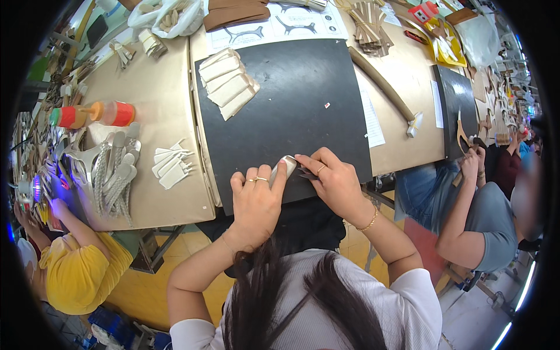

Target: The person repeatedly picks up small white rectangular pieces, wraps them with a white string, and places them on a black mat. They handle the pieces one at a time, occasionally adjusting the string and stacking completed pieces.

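Near the front edge of the black mat [291, 87], my left hand [258, 198] is closed on a small pale leather piece [284, 169], index finger lying along it. My right hand [333, 179] pinches at the far end of the same piece with its fingertips. Small dark pointed shapes show under the right fingers; I cannot make out what they are. On the mat's far left lies a fanned stack of cream leather pieces [228, 81]. Left of the mat, a smaller pile of white tabs [172, 164] rests on the table.
Braided straps [114, 175] and two red-labelled bottles [116, 113] are at the left. A curved brown rod [385, 84] lies right of the mat. Beyond the mat are a printed sheet [268, 26] and a yellow tray [448, 44]. Co-workers sit at both sides.
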`<state>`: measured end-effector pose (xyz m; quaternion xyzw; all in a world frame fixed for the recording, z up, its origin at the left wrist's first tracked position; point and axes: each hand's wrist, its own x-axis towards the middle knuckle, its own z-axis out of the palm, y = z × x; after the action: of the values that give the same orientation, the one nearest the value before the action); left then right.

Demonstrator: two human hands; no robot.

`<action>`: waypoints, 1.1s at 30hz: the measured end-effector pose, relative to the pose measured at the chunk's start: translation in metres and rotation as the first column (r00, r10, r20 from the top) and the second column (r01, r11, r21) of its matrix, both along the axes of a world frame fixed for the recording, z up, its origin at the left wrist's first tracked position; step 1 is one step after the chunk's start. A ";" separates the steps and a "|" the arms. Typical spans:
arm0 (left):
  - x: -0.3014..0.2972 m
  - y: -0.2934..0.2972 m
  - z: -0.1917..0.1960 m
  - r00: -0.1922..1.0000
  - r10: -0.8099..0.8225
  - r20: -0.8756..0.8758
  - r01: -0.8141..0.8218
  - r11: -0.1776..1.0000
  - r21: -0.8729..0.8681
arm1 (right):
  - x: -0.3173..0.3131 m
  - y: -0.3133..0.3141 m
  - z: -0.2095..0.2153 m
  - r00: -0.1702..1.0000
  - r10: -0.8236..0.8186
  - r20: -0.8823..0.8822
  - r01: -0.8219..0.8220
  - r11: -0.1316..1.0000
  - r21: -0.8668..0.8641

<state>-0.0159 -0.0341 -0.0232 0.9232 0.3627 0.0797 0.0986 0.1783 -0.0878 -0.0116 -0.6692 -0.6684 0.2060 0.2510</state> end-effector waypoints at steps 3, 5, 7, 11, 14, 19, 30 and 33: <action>-0.001 0.001 0.000 1.000 0.002 0.017 -0.002 1.000 -0.025 | 0.003 -0.008 -0.007 0.996 0.044 0.075 -0.048 0.998 0.047; -0.001 0.002 0.000 1.000 0.000 0.024 0.001 1.000 -0.030 | 0.005 -0.011 -0.010 0.989 0.080 0.123 -0.092 0.992 0.090; -0.001 0.004 0.000 1.000 -0.005 0.024 0.007 0.999 -0.048 | 0.007 -0.013 -0.012 0.984 0.091 0.154 -0.110 0.987 0.115; -0.002 0.008 0.001 0.999 -0.011 0.032 0.014 0.997 -0.081 | 0.009 -0.014 -0.013 0.974 0.124 0.189 -0.149 0.981 0.123; -0.002 0.011 0.002 0.998 -0.009 0.067 0.017 0.993 -0.119 | 0.008 -0.014 -0.012 0.961 0.143 0.235 -0.177 0.976 0.130; -0.002 0.015 0.004 0.996 -0.038 0.077 0.048 0.991 -0.123 | 0.008 -0.013 -0.007 0.923 0.190 0.336 -0.241 0.963 0.119; -0.002 0.046 0.012 0.954 -0.295 0.058 0.301 0.939 -0.168 | 0.005 -0.010 -0.002 0.906 0.191 0.378 -0.265 0.952 0.156; -0.002 0.051 0.015 0.941 -0.331 0.076 0.339 0.924 -0.174 | 0.004 -0.010 -0.003 0.900 0.190 0.392 -0.267 0.952 0.152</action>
<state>-0.0179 0.0166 -0.0087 0.9565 0.2031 0.0485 0.2039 0.1827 -0.0980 -0.0144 -0.5835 -0.7955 0.0343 0.1600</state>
